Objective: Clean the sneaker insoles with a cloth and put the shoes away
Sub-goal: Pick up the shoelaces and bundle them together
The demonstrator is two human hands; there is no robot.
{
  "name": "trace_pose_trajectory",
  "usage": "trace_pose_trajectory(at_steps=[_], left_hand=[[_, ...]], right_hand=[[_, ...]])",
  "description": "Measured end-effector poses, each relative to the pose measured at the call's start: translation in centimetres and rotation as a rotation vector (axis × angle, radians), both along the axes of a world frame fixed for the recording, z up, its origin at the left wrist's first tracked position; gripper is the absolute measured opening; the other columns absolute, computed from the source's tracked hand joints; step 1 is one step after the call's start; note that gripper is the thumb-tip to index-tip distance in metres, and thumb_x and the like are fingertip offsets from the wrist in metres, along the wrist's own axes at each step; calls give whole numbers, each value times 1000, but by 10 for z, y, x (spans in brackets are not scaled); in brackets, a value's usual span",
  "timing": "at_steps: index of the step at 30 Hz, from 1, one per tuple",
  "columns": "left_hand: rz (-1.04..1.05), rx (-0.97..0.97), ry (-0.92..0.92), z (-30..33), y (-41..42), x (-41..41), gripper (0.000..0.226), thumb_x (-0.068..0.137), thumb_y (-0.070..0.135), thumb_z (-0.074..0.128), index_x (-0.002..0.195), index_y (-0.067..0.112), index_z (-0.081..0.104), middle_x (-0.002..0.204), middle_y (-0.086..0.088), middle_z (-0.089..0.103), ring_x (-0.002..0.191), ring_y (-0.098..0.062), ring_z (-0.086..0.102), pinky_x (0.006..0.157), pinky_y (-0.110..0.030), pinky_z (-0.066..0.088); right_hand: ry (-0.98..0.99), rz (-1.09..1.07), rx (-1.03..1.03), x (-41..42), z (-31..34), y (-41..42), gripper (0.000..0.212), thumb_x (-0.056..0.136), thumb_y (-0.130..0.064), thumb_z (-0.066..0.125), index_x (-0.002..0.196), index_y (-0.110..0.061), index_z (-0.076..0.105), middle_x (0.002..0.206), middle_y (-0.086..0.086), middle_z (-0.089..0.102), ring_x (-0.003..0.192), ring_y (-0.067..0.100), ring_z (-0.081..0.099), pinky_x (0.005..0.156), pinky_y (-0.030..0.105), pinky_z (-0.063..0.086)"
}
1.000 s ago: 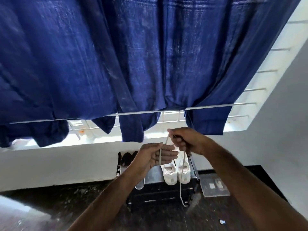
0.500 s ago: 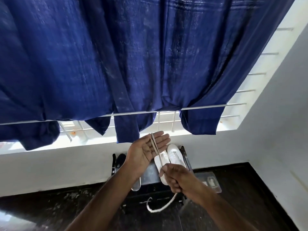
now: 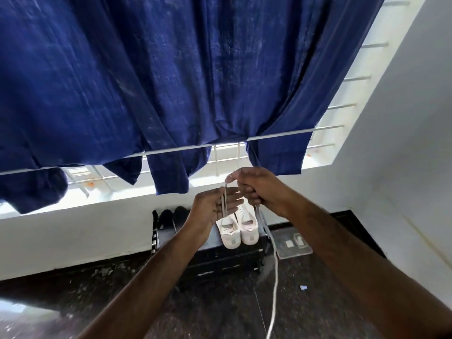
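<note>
While the right hand [image 3: 259,189] pinches the shoelace [image 3: 275,265], it crosses the flat, released left hand [image 3: 215,206]; sneakers [image 3: 238,228] below.

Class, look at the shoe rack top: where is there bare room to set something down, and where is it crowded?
Bare: the rack top between the black shoes and the white sneakers. Crowded: the right end, filled by the sneakers, with both hands and the lace in front.
</note>
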State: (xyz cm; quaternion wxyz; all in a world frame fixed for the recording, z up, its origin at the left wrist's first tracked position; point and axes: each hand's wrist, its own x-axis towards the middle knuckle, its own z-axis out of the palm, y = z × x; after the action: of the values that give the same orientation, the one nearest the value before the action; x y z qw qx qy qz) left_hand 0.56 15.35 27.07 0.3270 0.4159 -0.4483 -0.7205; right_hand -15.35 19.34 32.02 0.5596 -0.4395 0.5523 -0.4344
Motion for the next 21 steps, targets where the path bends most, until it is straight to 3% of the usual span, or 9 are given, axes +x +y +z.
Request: trace_pose_trajectory(at_steps=[2, 5, 7, 11, 13, 17, 19, 21], left_hand=[[76, 31, 68, 2, -3, -2, 29, 102, 14, 47, 101, 2, 73, 94, -16, 77, 92, -32, 73, 90, -40, 58], [64, 80, 208, 6, -7, -3, 39, 105, 19, 38, 119, -5, 64, 115, -24, 72, 110, -36, 70, 99, -41, 55], [30, 64, 243, 9, -7, -3, 41, 106, 20, 34, 121, -5, 63, 120, -25, 70, 112, -36, 69, 99, -41, 56], [-52, 2, 183, 9, -5, -4, 40, 106, 18, 33, 109, -1, 68, 99, -20, 77, 83, -25, 76, 66, -30, 60], [-95, -13, 124, 8, -2, -5, 39, 105, 18, 36, 102, -2, 70, 91, -20, 77, 72, -24, 75, 58, -28, 57], [-156, -31, -10, 0, 4, -8, 39, 105, 17, 40, 112, -9, 69, 103, -29, 74, 90, -33, 76, 73, -33, 63], [-75, -25, -21, -4, 4, -12, 34, 104, 15, 43, 112, -4, 70, 110, -28, 72, 101, -35, 74, 88, -38, 61], [60, -44, 4, -4, 0, -13, 28, 103, 13, 48, 106, 2, 73, 106, -22, 75, 98, -32, 74, 92, -41, 59]], right_hand=[[-6, 24, 4, 8, -8, 14, 26, 107, -19, 47, 95, -14, 69, 56, -9, 37, 48, 4, 29, 46, 17, 24], [-107, 73, 146, 18, -50, 35, 24, 109, -15, 43, 101, -7, 64, 56, -6, 34, 45, 5, 27, 42, 18, 22], [-189, 119, 235, 16, -78, 42, 31, 109, -23, 45, 94, -11, 68, 59, -4, 31, 48, 8, 27, 44, 20, 23], [-185, 58, 360, -7, -96, 28, 30, 105, -32, 52, 80, -16, 57, 58, -5, 35, 49, 9, 29, 44, 20, 26], [-154, -41, 363, -20, -85, 10, 31, 105, -29, 52, 77, -16, 53, 56, -6, 35, 47, 8, 29, 42, 20, 26], [-54, -65, 178, -31, -35, -20, 27, 105, -33, 55, 87, -13, 60, 57, -8, 32, 48, 7, 25, 43, 19, 21], [-20, -20, 71, -23, -15, -19, 25, 106, -29, 53, 98, -10, 67, 56, -9, 33, 49, 6, 25, 44, 20, 20], [-5, 18, 3, -7, -7, -8, 25, 106, -25, 52, 104, -10, 71, 54, -10, 38, 47, 4, 29, 44, 17, 21]])
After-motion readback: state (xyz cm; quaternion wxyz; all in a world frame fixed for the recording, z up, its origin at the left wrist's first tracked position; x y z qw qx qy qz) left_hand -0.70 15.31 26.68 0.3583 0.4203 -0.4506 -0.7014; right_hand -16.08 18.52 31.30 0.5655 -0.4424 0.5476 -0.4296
